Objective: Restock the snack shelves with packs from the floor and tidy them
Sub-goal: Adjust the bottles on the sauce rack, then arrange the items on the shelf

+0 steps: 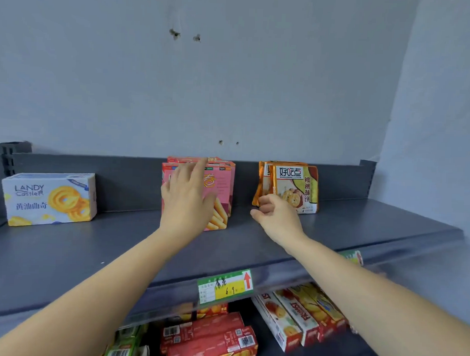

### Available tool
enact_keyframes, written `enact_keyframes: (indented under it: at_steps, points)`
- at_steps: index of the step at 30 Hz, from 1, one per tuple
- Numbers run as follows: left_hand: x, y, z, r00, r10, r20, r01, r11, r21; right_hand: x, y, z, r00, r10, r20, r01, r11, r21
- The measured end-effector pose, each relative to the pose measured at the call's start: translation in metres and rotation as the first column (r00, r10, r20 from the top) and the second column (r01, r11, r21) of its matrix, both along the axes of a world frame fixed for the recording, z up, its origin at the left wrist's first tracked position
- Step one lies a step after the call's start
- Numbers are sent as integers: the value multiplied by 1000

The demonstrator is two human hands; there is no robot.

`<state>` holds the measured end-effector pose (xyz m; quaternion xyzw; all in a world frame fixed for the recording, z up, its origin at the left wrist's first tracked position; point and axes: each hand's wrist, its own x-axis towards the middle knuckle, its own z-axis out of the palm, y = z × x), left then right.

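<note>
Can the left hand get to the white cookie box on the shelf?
Probably yes. The left hand is at the pink box, and only bare shelf lies between it and the white cookie box.

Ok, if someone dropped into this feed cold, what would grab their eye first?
Two bare arms reach onto the dark top shelf: the left hand is spread over the front of the pink biscuit-stick box mid-shelf, and the right hand is curled at the lower left corner of the orange cookie packs beside it. Far left stands a pale Landy Castle butter cookie box, alone.
</note>
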<state>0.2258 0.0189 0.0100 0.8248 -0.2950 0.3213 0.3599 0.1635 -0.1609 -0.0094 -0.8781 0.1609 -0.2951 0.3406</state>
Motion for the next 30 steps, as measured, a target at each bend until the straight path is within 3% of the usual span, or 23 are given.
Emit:
enact_keyframes:
  at_steps: [6, 12, 21, 30]
  points:
    - [-56, -28, -21, 946, -324, 16, 319, 937, 142, -93, -6, -16, 968, -251, -3, 248, 961, -118]
    - [-144, -85, -47, 816, -578, -9, 556, 781, 283, -230, -31, -31, 845, -532, -57, 502, 825, -260]
    - [-358, -181, -87, 492, -859, -143, 810, 393, 435, -494, -39, -67, 476, -850, -228, 793, 526, -308]
    - [-626, -226, -145, 134, -942, -308, 879, -31, 476, -777, 11, -117, 44, -918, -395, 917, 193, -349]
